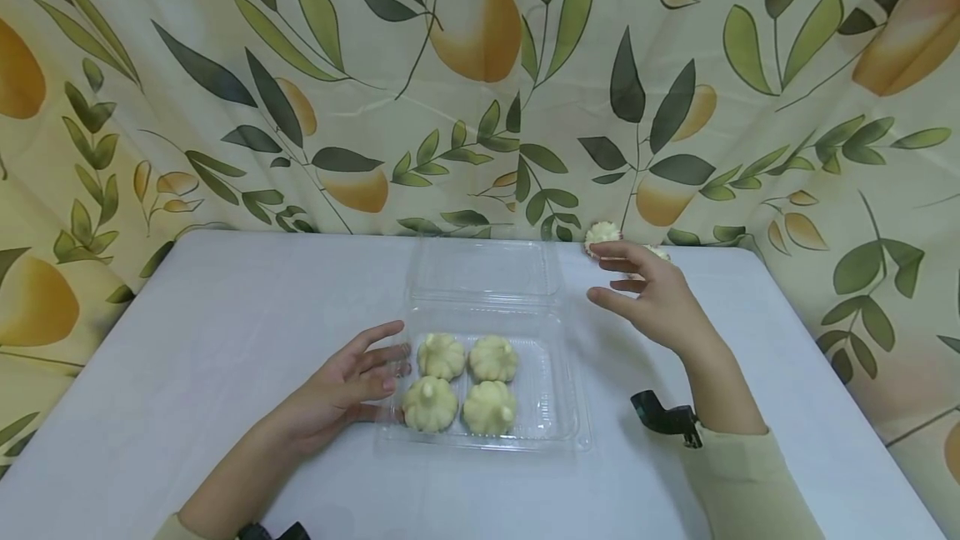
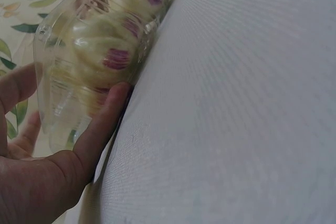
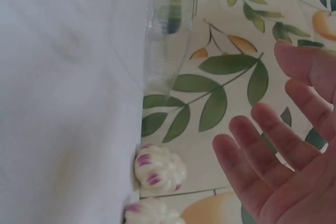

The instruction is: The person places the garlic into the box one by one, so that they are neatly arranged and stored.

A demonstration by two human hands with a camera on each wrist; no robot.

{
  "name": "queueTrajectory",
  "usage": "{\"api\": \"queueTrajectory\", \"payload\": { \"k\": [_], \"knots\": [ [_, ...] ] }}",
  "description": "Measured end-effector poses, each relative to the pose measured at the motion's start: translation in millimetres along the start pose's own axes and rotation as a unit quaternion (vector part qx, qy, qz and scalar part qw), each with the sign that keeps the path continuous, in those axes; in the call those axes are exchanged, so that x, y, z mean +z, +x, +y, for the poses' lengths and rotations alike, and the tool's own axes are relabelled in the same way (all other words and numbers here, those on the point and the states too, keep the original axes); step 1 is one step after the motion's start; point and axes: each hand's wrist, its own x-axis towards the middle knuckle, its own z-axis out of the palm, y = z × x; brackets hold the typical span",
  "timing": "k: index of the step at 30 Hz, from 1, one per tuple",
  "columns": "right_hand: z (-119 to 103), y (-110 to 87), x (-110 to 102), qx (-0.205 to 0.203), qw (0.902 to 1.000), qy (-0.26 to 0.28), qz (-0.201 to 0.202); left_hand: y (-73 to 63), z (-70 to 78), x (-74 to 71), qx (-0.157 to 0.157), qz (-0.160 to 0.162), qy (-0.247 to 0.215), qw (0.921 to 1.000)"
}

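In the head view, a clear plastic clamshell box (image 1: 551, 373) lies with its lid (image 1: 487, 269) folded back. Several pale garlic bulbs, one of them near the front (image 1: 489, 408), fill its left part. Against the box's left side rests my left hand (image 1: 333, 394), fingers spread; the left wrist view has its thumb (image 2: 102, 127) along the lower wall, beside bulbs (image 2: 102, 45) with purple marks. My right hand (image 1: 656, 298) hovers right of the lid with loosely bent fingers, holding nothing. Behind it are garlic bulbs (image 1: 602, 234), partly hidden; two (image 3: 160, 170) show in the right wrist view.
A white-covered table (image 1: 225, 340) carries everything. Behind it hangs a cloth (image 1: 465, 148) printed with fruit and leaves, close to the table's back edge. A black wrist camera (image 1: 663, 417) sits at my right sleeve.
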Motion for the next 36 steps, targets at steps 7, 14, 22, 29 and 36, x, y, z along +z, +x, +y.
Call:
{"api": "queueTrajectory", "payload": {
  "k": [7,14,22,29,36],
  "knots": [
    [8.3,0.8,-7.3,0.053,0.9982,0.019,0.024,0.3,-0.3,-0.1,0.005,-0.003,0.006,1.0],
    [20.9,1.3,-12.4,0.082,0.9947,0.025,0.057,-0.3,1.1,0.4,0.007,-0.005,0.01,0.9999],
    [32.8,0.8,-16.8,0.108,0.9894,0.048,0.084,-0.8,0.3,0.5,0.01,-0.009,0.002,0.9999],
    [50.2,1.7,-25.2,0.17,0.9808,0.039,0.088,-1.2,1.2,0.2,0.008,-0.009,0.002,0.9999],
    [69.0,10.7,-30.4,0.21,0.9739,0.025,0.081,-0.7,0.4,-0.9,0.012,-0.011,0.001,0.9999]
  ]
}}
